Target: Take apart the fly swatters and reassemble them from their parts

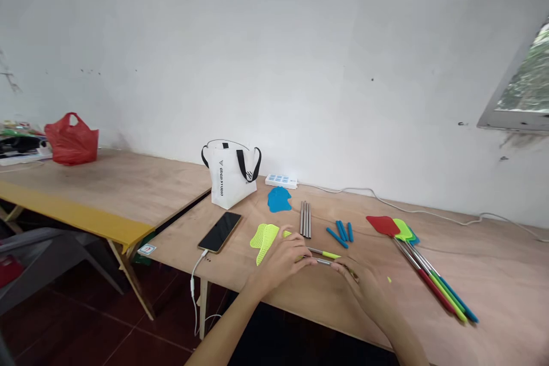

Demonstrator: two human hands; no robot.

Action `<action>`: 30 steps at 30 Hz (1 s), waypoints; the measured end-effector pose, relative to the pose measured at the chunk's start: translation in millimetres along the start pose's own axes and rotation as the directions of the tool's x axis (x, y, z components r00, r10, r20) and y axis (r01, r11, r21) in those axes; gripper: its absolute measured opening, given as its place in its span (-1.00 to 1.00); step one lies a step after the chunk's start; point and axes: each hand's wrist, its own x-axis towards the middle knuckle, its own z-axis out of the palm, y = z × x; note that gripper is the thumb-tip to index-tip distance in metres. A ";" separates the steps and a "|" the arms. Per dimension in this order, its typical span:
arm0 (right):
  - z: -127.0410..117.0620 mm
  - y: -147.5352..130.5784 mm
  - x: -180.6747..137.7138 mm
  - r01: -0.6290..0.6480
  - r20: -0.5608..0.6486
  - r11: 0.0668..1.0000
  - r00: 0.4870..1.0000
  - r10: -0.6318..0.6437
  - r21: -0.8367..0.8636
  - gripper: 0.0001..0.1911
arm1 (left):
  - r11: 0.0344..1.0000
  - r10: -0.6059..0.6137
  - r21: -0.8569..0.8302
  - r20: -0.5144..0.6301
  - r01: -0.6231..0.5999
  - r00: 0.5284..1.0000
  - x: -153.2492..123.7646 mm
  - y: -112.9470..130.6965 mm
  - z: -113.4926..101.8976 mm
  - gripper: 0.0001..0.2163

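While my hands hide its middle, I grip a thin metal rod (322,257) with yellow-green tip, left hand (286,258) and right hand (360,286) both clasping it above the plywood counter (493,274).

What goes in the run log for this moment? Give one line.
left hand: on metal rod | right hand: on same rod | beside: yellow-green swatter heads | right: finished swatters

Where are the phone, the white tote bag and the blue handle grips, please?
phone (220,231), head view, middle of its dark screen.
white tote bag (230,182), head view, front panel.
blue handle grips (342,231), head view, middle grip.
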 end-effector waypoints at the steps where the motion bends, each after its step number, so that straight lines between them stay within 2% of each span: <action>1: -0.5 -2.6 0.2 -0.004 -0.021 1.000 1.000 0.004 -0.021 -0.51 | 1.000 -0.001 0.012 -0.019 0.001 1.000 -0.3 0.4 -2.3 -0.77; 7: 2.4 -9.7 -4.5 -0.052 -0.089 0.989 0.995 0.039 -0.140 -0.46 | 0.991 -0.016 0.132 -0.059 0.023 0.998 -0.3 5.5 -14.7 -0.80; 11: 0.4 -9.7 -6.8 -0.065 -0.119 0.975 0.992 0.041 -0.211 -0.44 | 0.981 -0.079 0.165 -0.115 0.098 0.990 -1.5 5.2 -20.8 -0.80; 14: -4.0 -14.2 -6.1 -0.047 -0.145 0.968 0.989 0.011 -0.247 -0.45 | 0.973 -0.136 0.183 -0.033 0.140 0.990 -4.8 6.6 -22.8 -0.84; 19: -9.8 -21.3 -5.1 0.021 -0.150 0.958 0.986 -0.067 -0.286 -0.54 | 0.968 -0.169 0.208 0.136 0.139 0.976 -8.1 12.7 -19.3 -0.86; 21: -11.4 -21.5 -5.0 0.048 -0.150 0.955 0.984 -0.095 -0.292 -0.58 | 0.970 -0.164 0.206 0.148 0.131 0.975 -7.4 12.8 -16.3 -0.85; 24: -11.7 -21.7 -4.5 0.075 -0.167 0.953 0.978 -0.129 -0.295 -0.61 | 0.971 -0.131 0.214 0.091 0.109 0.987 -5.1 9.5 -10.2 -0.80; 27: -8.3 -20.3 -4.5 0.105 -0.188 0.950 0.968 -0.165 -0.293 -0.60 | 0.976 -0.045 0.215 0.029 0.038 0.999 -2.8 4.0 -5.1 -0.72; 30: -5.3 -6.6 -6.7 0.158 -0.149 0.955 0.968 -0.200 -0.251 -0.58 | 0.979 0.035 0.200 0.014 -0.037 0.999 -2.7 -4.8 -7.2 -0.68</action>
